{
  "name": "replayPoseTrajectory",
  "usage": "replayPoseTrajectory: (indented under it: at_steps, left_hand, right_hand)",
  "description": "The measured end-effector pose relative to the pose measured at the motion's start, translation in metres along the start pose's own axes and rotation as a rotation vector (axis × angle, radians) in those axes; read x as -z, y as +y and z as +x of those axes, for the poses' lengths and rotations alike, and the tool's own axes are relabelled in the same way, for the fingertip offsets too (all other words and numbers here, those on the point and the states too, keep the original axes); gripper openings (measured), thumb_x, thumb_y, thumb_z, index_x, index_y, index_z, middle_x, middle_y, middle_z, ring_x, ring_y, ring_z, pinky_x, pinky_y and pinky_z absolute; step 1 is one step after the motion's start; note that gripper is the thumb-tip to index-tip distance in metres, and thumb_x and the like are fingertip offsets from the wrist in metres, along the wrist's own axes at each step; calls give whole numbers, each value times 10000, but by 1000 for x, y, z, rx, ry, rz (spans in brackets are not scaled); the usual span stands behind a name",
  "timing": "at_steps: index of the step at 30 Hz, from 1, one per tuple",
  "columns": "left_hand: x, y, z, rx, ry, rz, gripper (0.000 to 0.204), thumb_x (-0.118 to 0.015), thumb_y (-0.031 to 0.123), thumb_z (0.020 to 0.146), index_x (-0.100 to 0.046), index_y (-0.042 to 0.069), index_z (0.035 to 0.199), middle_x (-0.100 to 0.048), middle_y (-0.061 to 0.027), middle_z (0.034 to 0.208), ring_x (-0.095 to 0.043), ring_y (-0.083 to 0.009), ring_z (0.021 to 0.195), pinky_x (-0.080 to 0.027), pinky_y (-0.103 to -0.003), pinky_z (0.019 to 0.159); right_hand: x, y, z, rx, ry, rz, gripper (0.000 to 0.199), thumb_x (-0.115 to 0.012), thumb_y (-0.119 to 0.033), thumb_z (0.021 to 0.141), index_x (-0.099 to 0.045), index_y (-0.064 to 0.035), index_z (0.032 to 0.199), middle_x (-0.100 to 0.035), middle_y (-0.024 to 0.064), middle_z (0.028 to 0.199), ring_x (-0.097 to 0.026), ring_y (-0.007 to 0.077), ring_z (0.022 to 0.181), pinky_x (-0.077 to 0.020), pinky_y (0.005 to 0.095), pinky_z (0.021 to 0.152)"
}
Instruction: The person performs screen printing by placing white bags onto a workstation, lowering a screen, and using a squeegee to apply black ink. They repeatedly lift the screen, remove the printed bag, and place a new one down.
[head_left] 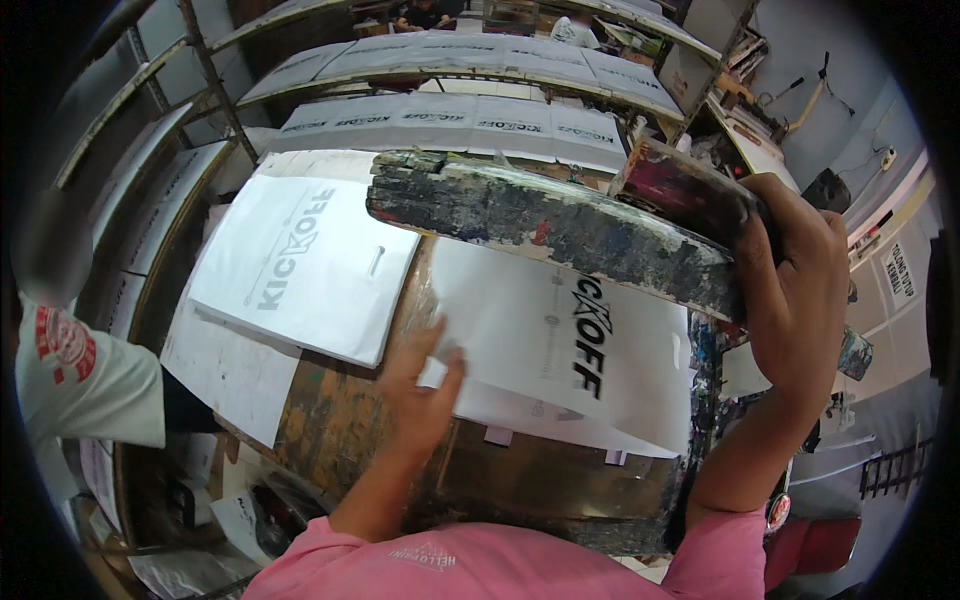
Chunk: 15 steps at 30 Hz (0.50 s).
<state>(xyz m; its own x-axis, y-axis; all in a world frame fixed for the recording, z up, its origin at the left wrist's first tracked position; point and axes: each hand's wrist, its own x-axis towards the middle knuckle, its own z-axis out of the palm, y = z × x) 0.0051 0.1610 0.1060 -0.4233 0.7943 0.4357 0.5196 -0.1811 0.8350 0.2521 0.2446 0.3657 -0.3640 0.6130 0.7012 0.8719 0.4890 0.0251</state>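
Observation:
My right hand [795, 270] is closed round the right end of a paint-caked wooden screen frame [540, 215], held raised and seen edge-on. Behind that end, against the same hand, is a dark reddish wooden block [675, 190]. Beneath the frame, a white sheet with black lettering [520, 340] lies partly lifted, its near edge curling up. At this sheet's left edge is my left hand [420, 385], slightly blurred, its fingers apart. To the left rests a stack of printed white sheets [300, 270], with a short cut-out slot in the top one.
The paint-stained wooden table [335, 410] carries the work. Rack shelves [430, 75] full of printed sheets stand beyond it and to the left. A person in a white shirt [95, 375] is close at the left. Two others are farther back. A red seat [815, 545] is at lower right.

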Motion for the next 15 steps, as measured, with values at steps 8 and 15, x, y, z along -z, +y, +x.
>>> replayPoseTrajectory:
  at_steps: [8, 15]
  left_hand:
    - [138, -87, 51, 176, 121, 190, 444, -692, 59, 879, -677, 10, 1320, -720, -107, 1195, -632, -104, 835, -526, -257, 771]
    - [289, -206, 113, 101, 182, 710, 590, -756, 238, 861, -611, 38, 1396, -707, -228, 1227, -669, -298, 1159, -486, -352, 1027]
  right_hand:
    - [-1, -1, -14, 21, 83, -2, 357, -660, -368, 906, -682, -16, 957, -681, 168, 873, -588, 371, 796, -402, 426, 798]
    - [5, -9, -24, -6, -2, 77, 410, -655, -408, 925, -679, -11, 1027, -692, 197, 904, -634, 380, 866, -408, 438, 838]
